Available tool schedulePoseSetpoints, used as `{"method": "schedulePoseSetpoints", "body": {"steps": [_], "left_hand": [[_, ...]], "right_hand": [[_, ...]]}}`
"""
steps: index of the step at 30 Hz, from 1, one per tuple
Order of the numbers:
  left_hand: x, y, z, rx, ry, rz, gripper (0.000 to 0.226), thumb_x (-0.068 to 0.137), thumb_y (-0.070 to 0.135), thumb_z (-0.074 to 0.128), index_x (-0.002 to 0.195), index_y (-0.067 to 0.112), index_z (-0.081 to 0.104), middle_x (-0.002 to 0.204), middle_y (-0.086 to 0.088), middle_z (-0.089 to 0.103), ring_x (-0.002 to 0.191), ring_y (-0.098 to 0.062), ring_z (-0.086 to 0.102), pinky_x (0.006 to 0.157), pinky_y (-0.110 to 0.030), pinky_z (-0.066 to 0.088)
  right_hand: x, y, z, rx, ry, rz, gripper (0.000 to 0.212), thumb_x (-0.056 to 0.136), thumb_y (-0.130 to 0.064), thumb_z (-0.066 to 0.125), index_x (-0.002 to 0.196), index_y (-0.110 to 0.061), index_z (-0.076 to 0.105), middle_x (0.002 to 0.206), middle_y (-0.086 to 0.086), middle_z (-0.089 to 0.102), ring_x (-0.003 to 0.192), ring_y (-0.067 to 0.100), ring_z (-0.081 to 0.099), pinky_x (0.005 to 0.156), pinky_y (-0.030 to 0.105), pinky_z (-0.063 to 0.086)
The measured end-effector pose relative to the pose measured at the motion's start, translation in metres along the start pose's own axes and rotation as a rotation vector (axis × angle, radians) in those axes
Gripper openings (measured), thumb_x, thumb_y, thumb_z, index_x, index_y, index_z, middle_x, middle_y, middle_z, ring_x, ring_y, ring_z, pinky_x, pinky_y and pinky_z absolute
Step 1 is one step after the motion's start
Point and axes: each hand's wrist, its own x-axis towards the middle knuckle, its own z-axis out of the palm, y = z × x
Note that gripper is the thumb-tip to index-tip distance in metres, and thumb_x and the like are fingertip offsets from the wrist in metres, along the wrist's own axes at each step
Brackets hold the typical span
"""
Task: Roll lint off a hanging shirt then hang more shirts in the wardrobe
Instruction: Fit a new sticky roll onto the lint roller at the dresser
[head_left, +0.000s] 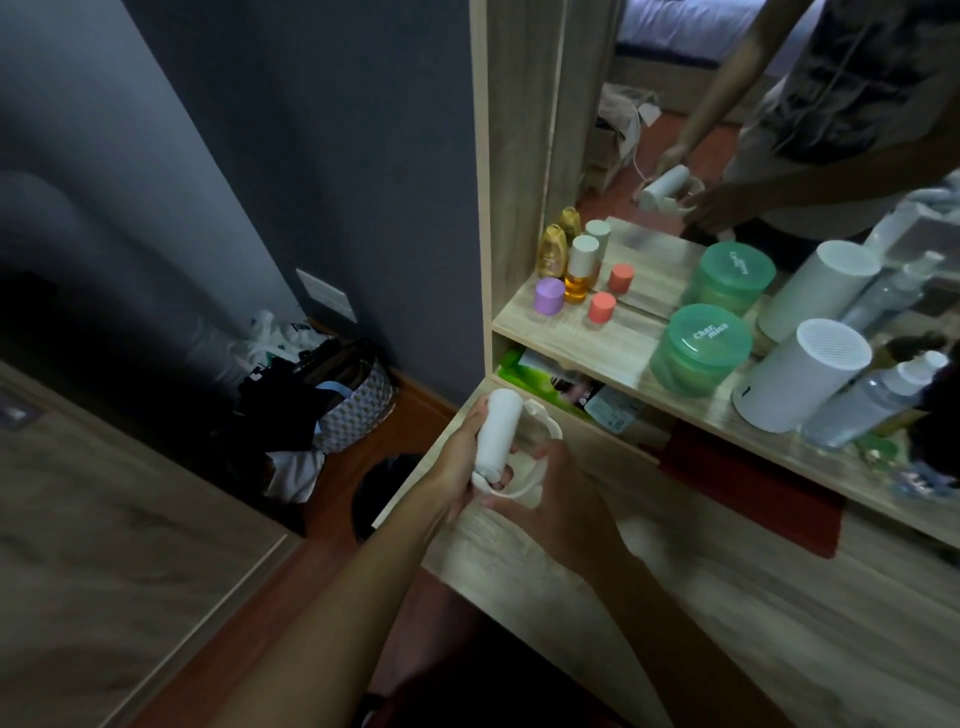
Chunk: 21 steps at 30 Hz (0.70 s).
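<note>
A white lint roller is held upright over the left end of a wooden dressing table. My left hand grips the white cylinder from the left side. My right hand holds the roller's curved white handle or cover at its lower right, fingers curled round it. The mirror above the shelf reflects both hands and the roller. No shirt or wardrobe interior is in view.
A shelf carries small bottles, a purple jar, two green tubs and a white cylinder. On the floor at left are a patterned bag of clothes and a dark bin. A wooden panel stands at left.
</note>
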Motion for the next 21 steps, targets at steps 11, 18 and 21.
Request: {"method": "schedulePoseSetpoints", "body": {"steps": [11,18,21], "left_hand": [[-0.006,-0.007,-0.01,-0.076,0.038,0.035,0.046,0.099,0.042,0.04,0.134,0.013,0.045,0.075,-0.015,0.059,0.046,-0.018,0.056,0.039,-0.022,0.045],[-0.008,0.005,-0.007,-0.138,0.048,0.046,0.043,0.102,0.033,0.033,0.136,0.01,0.046,0.076,-0.014,0.055,0.048,-0.016,0.059,0.036,-0.022,0.044],[-0.01,0.001,-0.008,-0.158,0.026,0.059,0.04,0.101,0.034,0.037,0.132,0.012,0.049,0.072,-0.013,0.058,0.051,-0.017,0.058,0.037,-0.022,0.044]], "right_hand": [[0.011,-0.015,-0.009,-0.122,0.003,-0.046,0.094,0.049,-0.073,0.076,0.12,-0.028,0.035,0.109,-0.016,0.046,0.091,0.003,0.053,0.076,0.027,0.052],[0.019,-0.018,-0.014,-0.098,0.008,-0.076,0.084,0.051,-0.066,0.081,0.112,-0.027,0.039,0.103,-0.014,0.046,0.088,0.002,0.049,0.066,0.01,0.036],[0.017,-0.02,-0.013,-0.115,0.029,-0.099,0.085,0.051,-0.065,0.081,0.113,-0.025,0.039,0.103,-0.013,0.046,0.088,0.004,0.051,0.073,0.023,0.047]]}}
